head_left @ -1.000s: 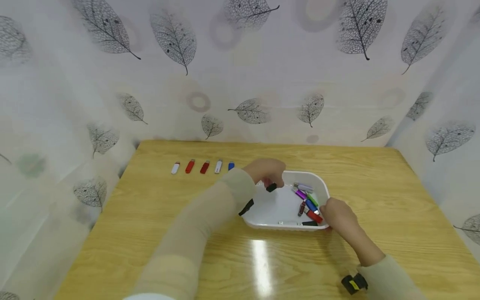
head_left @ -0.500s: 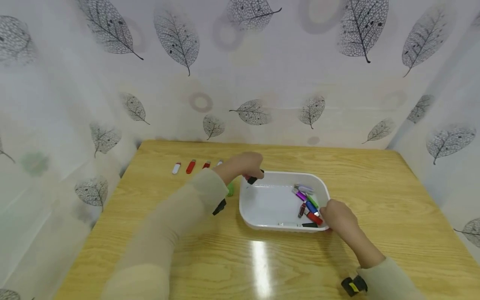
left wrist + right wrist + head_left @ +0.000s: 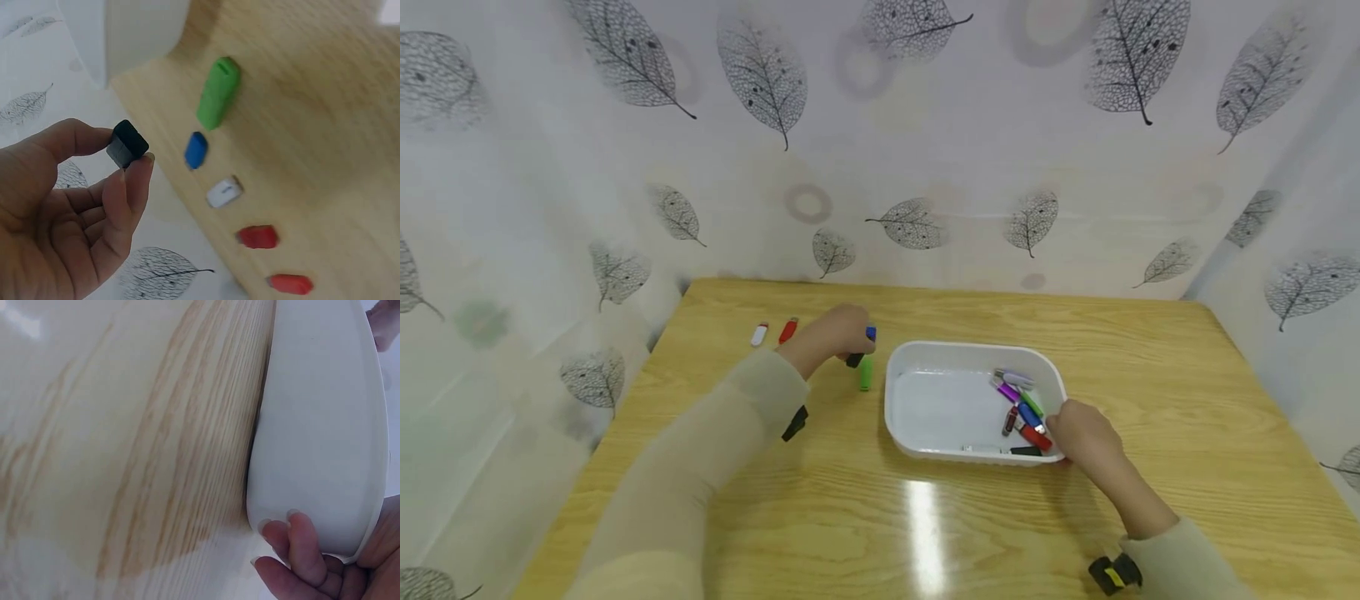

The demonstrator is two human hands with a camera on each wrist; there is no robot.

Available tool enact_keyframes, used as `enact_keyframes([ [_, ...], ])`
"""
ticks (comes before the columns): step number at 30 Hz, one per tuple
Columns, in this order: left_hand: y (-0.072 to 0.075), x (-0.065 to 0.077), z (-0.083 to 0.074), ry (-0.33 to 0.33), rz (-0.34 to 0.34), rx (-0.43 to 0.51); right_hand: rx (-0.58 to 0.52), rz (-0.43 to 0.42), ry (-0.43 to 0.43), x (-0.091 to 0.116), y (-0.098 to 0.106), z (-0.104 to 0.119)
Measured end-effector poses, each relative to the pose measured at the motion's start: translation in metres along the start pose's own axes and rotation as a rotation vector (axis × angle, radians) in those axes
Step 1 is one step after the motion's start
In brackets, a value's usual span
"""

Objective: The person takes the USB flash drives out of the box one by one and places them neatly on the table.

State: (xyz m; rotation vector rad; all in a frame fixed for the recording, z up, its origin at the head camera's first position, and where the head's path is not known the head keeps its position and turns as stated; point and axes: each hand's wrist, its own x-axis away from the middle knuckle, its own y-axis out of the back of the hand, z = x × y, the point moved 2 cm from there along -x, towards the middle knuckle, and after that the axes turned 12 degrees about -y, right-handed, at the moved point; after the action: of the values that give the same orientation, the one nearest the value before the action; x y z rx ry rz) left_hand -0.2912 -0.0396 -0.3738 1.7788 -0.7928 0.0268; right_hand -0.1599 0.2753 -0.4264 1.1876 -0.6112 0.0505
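Note:
Between thumb and fingertip, my left hand [image 3: 838, 332] pinches a black USB flash drive [image 3: 127, 145], raised above the table's back left. Close by on the table lie a green flash drive [image 3: 219, 94] and a blue one [image 3: 196, 150]. Farther along the row are a white drive [image 3: 224, 192] and two red ones. In the head view the hand and forearm cover part of this row. My right hand [image 3: 1086, 433] grips the right end of a white plastic basket [image 3: 936, 404], fingers curled against its outer wall and rim.
Several flash drives lie inside the basket at its right side, among them a purple one [image 3: 1007, 391] and a red one [image 3: 1035, 437]. At the row's left end sits a white drive [image 3: 760, 335]. A leaf-print curtain [image 3: 925, 150] borders the wooden table [image 3: 820, 517].
Carrying the black flash drive, my left hand has moved left from above the basket, past its rim, to the row of drives. The right hand keeps its grip on the basket.

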Motion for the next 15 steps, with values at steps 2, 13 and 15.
enact_keyframes([
  [2,-0.007,0.001,0.01,-0.002,-0.002,0.013,-0.001,0.004,-0.004,0.0,0.0,-0.001],
  [13,-0.03,0.004,0.051,0.082,-0.072,0.119,0.005,0.01,-0.015,-0.002,-0.002,-0.001],
  [15,-0.032,0.003,0.054,0.087,-0.078,0.121,0.006,0.011,-0.012,-0.002,-0.001,-0.001],
])
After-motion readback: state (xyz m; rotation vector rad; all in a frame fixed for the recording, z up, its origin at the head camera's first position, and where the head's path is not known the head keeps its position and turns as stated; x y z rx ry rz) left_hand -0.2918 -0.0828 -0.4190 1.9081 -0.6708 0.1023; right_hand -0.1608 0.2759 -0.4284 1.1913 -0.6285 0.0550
